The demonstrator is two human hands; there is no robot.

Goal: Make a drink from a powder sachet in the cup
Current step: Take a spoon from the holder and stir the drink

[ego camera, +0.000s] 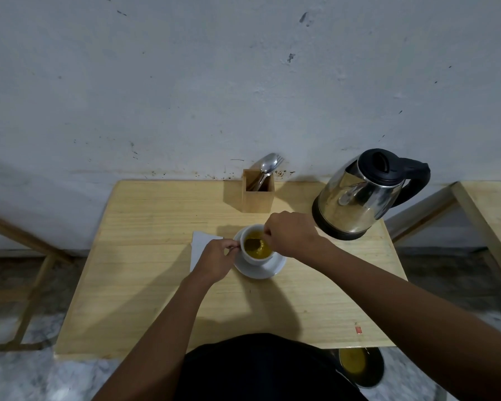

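Observation:
A white cup (250,257) holding yellow-green liquid stands on a white saucer (268,270) in the middle of the wooden table (156,285). My left hand (216,260) pinches the cup's handle on its left side. My right hand (289,234) hovers over the cup's right rim, fingers closed on a spoon (252,243) whose dark bowl dips into the liquid. The spoon's handle is mostly hidden by my fingers. A white paper piece (198,247) lies flat on the table, partly under my left hand.
A steel kettle (362,198) with a black lid and handle stands at the table's back right. A wooden holder (258,192) with cutlery sits against the wall. A dark bin (362,367) with yellowish contents is on the floor at right. Another table's edge (486,215) shows far right.

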